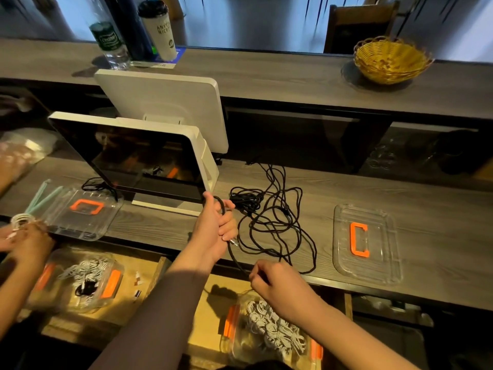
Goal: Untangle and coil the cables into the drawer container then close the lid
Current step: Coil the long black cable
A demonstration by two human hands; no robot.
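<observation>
I see a long grey counter [400,198] spanning the view, with a raised shelf [266,76] behind it. On the counter's left stands a white monitor [138,161], its dark screen tilted toward me, and a 2nd white panel [160,100] stands back-to-back behind it. Below the counter's front edge a wooden drawer [202,316] is open. In it sits a clear container [269,329] with orange latches, holding coiled white cables [277,327]; a 2nd container [80,279] to the left holds more white cable and a small black bundle.

The black cable [272,220] lies in a loose tangle on the counter, just right of the monitor, with 1 strand running back toward the shelf. The clear lid [365,244] with an orange handle lies flat on the counter, well right of the tangle — off its container. Another lid [80,214] lies at the left, near the monitor's base.

My left hand [213,228] is raised over the counter edge, fingers curled around a few loops of the black cable. My right hand [277,284] hangs above the drawer, pinching the same cable lower down — the strand runs taut between the 2 hands.

At far left another person's hands [24,239] hold a white coil [22,218]. On the shelf stand a basket [390,60], a cup [160,30] and a bottle [110,41].
</observation>
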